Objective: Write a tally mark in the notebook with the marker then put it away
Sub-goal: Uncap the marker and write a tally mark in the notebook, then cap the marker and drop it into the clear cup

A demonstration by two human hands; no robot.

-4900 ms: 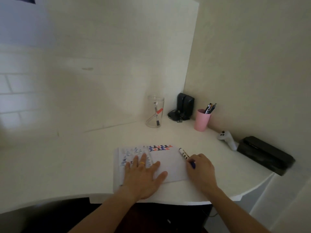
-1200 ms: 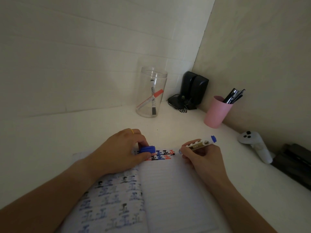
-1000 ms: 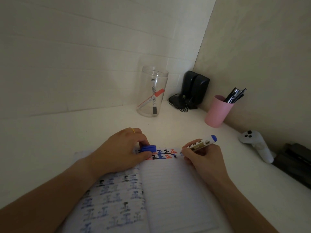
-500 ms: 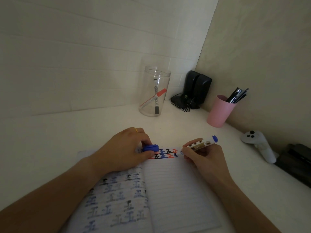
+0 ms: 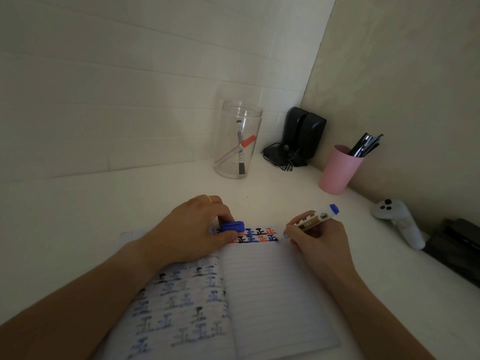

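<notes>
Clear jar (image 5: 237, 141) with 2 markers stands at the back of the tabletop (image 5: 104, 203), black speakers (image 5: 302, 133) and pink cup (image 5: 337, 168) of pens to its right, white controller (image 5: 400, 222) near the right edge; nothing blocks the page. Versus 0.5 s ago: barely any shift, both hands in the same spots. Notebook (image 5: 272, 294) lies open. Right hand (image 5: 319, 242) grips the marker (image 5: 311, 220), tip at the top tally row. Left hand (image 5: 192, 232) pinches the blue cap (image 5: 232, 226), resting on the page.

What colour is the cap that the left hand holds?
Blue. The cap sits pinched in the left hand, clearest in the head view.
</notes>
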